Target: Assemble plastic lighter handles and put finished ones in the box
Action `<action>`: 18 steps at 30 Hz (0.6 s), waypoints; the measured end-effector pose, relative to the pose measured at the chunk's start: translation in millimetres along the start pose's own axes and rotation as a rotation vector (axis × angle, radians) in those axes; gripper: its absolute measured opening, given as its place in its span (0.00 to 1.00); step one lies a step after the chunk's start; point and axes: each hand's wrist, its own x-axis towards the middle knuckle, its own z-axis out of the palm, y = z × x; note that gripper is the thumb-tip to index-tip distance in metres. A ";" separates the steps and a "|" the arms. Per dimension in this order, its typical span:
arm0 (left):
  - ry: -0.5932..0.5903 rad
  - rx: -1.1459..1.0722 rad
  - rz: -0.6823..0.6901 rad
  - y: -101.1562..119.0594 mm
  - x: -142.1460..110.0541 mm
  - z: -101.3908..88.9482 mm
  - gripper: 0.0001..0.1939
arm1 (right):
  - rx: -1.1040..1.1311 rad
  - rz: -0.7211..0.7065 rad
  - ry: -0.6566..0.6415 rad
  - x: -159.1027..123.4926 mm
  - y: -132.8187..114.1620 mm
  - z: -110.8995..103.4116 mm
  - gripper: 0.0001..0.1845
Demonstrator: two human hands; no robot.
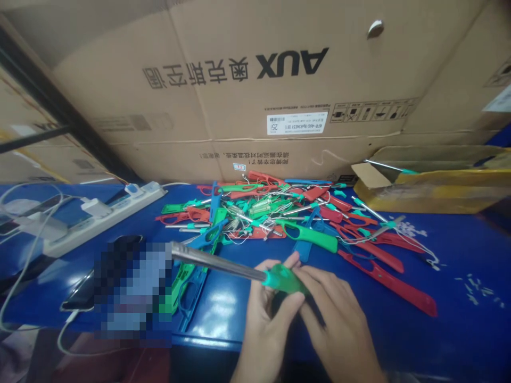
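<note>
A long-nosed lighter [284, 277] with a green body and a metal tube is held between both hands above the table's near edge. Its tube points to the left. My left hand [268, 311] is closed around the body near the tube's base, thumb on the near side. On the body's right end, the fingers of my right hand [335, 308] are pressed, covering much of it. Just beyond lies a pile of lighter parts: a green handle shell [313, 238], red handle shells [393, 282], metal tubes and white wires.
A large cardboard box [223, 117] stands behind the pile. At the right is an open carton [435, 191] with a tube sticking out. A power strip [107, 215] with plugs and a phone [104, 271] on a cable lie left on the blue table [451, 346].
</note>
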 end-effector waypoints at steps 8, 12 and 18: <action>-0.082 0.068 -0.003 0.9 0.0 0.7 0.19 | 0.258 0.379 0.078 0.0 7.5 -2.4 0.10; -0.159 0.185 0.028 -1.1 1.4 -2.2 0.17 | 0.720 0.768 0.359 0.4 12.4 -17.5 0.08; -0.190 0.234 0.056 -4.7 2.6 -5.0 0.15 | 1.393 0.867 0.326 9.6 19.9 -40.9 0.22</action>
